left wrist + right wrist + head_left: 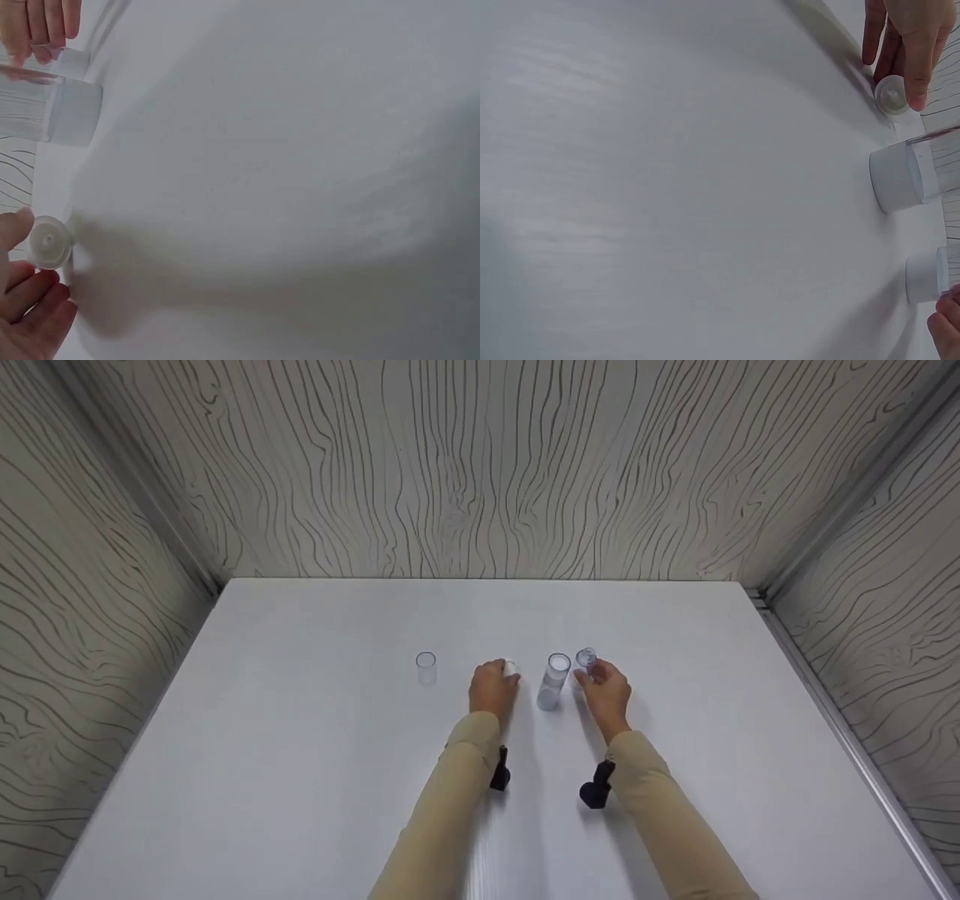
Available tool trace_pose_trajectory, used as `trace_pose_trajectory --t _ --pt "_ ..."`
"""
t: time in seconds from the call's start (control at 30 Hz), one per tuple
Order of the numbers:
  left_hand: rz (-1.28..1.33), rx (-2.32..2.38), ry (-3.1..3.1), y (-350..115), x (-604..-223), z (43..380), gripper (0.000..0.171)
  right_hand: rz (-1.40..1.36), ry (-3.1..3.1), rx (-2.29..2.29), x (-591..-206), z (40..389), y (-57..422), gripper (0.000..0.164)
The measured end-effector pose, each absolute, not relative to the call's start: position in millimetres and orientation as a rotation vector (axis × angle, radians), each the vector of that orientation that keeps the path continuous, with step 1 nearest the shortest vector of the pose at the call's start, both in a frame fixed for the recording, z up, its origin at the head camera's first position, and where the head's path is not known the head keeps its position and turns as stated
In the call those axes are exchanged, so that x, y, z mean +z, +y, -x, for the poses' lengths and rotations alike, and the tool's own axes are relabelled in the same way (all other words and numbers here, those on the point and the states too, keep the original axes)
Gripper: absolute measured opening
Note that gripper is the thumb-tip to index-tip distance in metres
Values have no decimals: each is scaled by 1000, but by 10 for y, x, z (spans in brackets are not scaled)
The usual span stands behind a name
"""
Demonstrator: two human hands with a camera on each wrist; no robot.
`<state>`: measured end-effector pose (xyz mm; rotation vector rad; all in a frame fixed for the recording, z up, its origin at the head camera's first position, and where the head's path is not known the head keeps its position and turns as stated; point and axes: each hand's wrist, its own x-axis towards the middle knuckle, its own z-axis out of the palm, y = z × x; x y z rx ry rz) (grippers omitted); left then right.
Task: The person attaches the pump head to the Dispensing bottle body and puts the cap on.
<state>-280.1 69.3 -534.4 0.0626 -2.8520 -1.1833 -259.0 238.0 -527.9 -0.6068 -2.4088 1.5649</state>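
My left hand [493,690] pinches a small white round cap-like piece [49,242] between thumb and fingers, its flat ringed face turned toward the left wrist camera. My right hand [606,694] holds a slim clear tube [586,658] by its upper part, with fingertips at its wall. That tube has a white lower section [924,276], seen in the right wrist view. Between my hands stands a wider, taller clear cylinder [555,679] with a white base [895,178]; neither hand grips it.
A short clear cylinder [426,668] stands on the white table [300,750] to the left of my left hand. Wood-patterned panels [480,472] enclose the back and both sides. A black wrist camera [596,787] sits at my right sleeve.
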Motion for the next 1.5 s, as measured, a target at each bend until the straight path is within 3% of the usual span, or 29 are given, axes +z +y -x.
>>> trace_pose_trajectory --t 1.03,1.5 --pt "-7 -1563 -2746 568 -5284 2676 37 536 -2505 1529 -5243 2520 2456 43" --pt "102 -1724 -2524 333 -5345 2555 33 370 -2578 1541 -5221 2454 2522 41"
